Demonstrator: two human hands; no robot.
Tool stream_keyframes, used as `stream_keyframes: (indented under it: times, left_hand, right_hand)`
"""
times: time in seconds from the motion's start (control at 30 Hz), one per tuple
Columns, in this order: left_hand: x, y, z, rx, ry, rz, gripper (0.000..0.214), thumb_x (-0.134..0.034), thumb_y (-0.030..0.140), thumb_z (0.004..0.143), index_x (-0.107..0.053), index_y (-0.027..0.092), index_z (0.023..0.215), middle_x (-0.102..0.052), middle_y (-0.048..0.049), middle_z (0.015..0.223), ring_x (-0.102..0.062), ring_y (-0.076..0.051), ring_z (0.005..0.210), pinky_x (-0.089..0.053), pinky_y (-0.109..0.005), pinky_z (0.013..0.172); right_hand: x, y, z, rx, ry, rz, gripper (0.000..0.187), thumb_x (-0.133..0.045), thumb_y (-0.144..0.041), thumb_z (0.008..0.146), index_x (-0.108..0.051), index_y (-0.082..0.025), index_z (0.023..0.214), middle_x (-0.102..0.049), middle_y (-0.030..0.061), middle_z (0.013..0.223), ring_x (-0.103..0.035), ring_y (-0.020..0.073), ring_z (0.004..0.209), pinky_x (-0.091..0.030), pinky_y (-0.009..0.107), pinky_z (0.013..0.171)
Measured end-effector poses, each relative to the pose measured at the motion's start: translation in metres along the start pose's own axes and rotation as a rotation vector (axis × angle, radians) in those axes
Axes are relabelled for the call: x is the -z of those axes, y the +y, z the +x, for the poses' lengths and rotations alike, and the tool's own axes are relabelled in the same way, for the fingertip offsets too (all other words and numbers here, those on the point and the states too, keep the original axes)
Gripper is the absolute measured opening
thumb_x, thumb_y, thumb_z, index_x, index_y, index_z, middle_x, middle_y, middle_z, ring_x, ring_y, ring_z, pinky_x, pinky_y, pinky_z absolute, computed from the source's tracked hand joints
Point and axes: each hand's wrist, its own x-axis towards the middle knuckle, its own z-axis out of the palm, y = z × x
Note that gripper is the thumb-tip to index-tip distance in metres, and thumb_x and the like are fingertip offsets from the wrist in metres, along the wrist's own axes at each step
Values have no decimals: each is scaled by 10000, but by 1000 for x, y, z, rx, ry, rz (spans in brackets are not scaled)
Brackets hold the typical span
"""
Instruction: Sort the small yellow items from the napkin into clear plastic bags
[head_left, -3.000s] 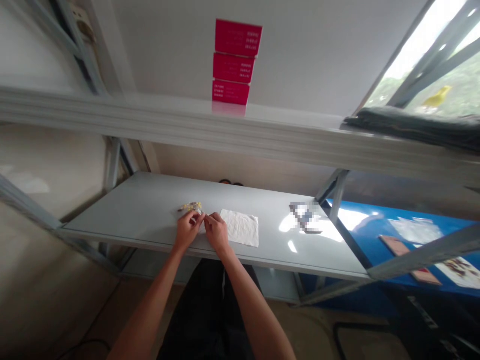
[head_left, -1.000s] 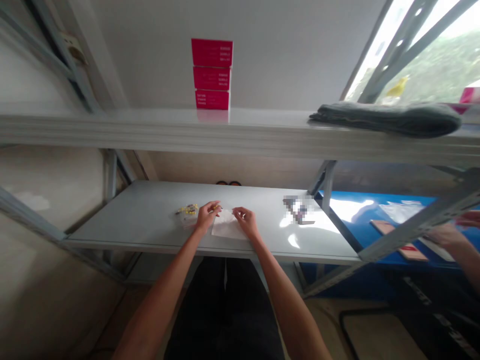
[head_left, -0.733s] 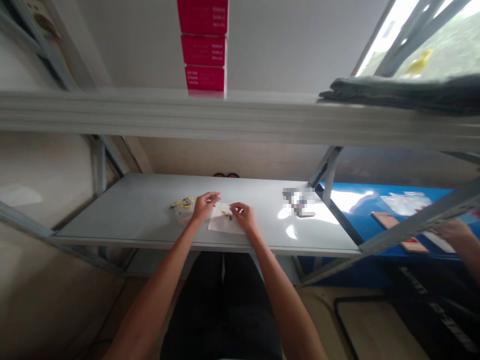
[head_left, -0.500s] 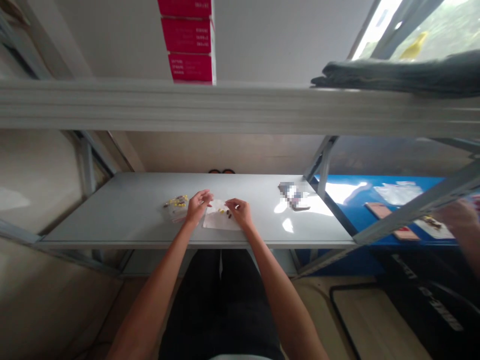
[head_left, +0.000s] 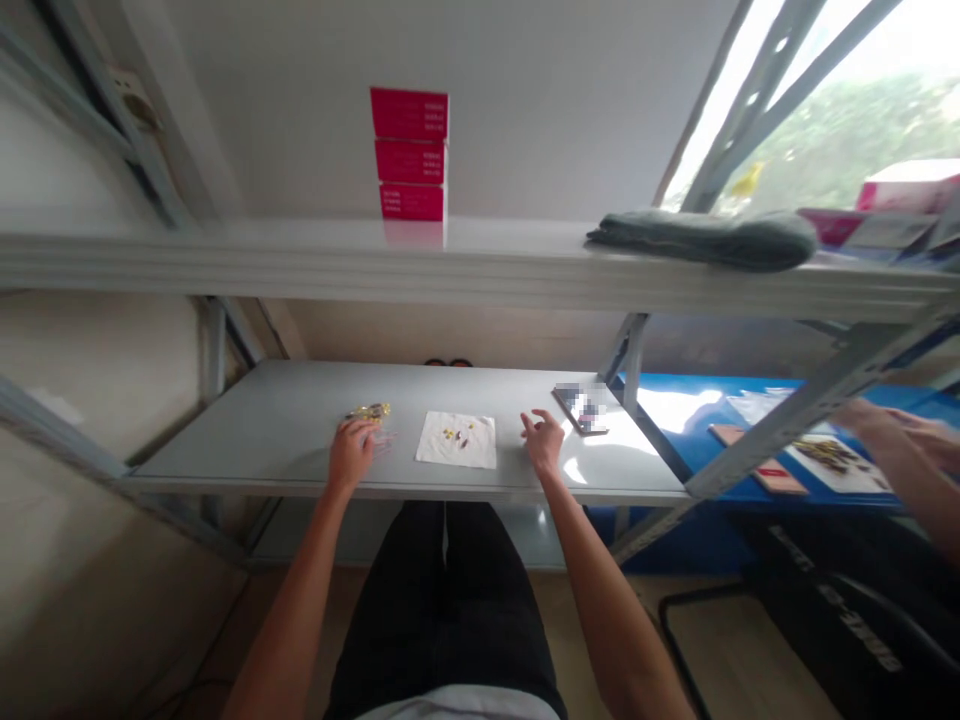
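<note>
A long, smooth grey tabletop (head_left: 262,420) runs across the middle of a metal rack, its surface lightly glossy, with bright patches of sunlight toward the right end. Behind it stands a plain beige wall (head_left: 360,330). Above runs a pale shelf (head_left: 300,275) with a ridged front edge, bearing a stack of three red boxes (head_left: 411,155) and, farther right, a soft folded grey cloth (head_left: 697,240). A window (head_left: 862,120) at the far right shows blurred greenery. Beyond the rack's right side lies a blue surface (head_left: 652,395), where a co-worker's hands (head_left: 892,425) show, blurred.

At the centre of the tabletop, a thin, square, slightly creased white sheet (head_left: 435,455) lies flat, carrying a few small pieces (head_left: 448,433), some yellow, some dark. To its left is a pile of yellow and dark pieces (head_left: 373,411), with a clear plastic bag (head_left: 384,442) just nearer.

The person's left hand (head_left: 350,458) is at the pile's near side, fingers curled; whether they grip anything cannot be told. The right hand (head_left: 545,440) has its fingers loosely spread, holding nothing visible, near a flat, dark-edged rectangular device (head_left: 583,410).
</note>
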Motion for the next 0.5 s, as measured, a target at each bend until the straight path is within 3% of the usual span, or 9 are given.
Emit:
stream_keyframes:
  times: [0.17,0.27,0.4,0.5]
  left_hand:
    - [11,-16,-20,30,-83,10,317,-496,225,847,-789,213,969,-754,-97,1126,-626,-287,1084,-491,-467,1020]
    - [13,-10,-20,78,-73,21,262,-547,266,854,-797,240,927,-774,-94,989,-643,-292,996,-518,-445,940]
    - [14,-1,-11,151,81,-37,164,-637,308,807,-791,256,819,-772,-100,855,-661,-306,882,-528,-435,854]
    - [10,7,-5,276,265,-158,180,-664,375,802,-786,249,842,-774,-88,851,-675,-273,780,-542,-397,778]
  right_hand:
    - [1,-6,-21,60,113,-179,336,-487,-366,1002,-741,-178,1117,-723,140,1029,-675,231,820,-418,320,696]
    - [3,-11,-26,112,162,-204,374,-427,-321,1006,-701,-170,1211,-632,173,1216,-653,224,809,-408,335,675]
    - [6,-13,-31,235,167,-195,385,-398,-248,978,-688,-160,1216,-591,189,1257,-638,227,806,-409,330,620]
    - [-8,-26,-40,380,108,-142,352,-426,-184,932,-729,-203,1110,-657,126,1156,-650,208,854,-457,297,658]
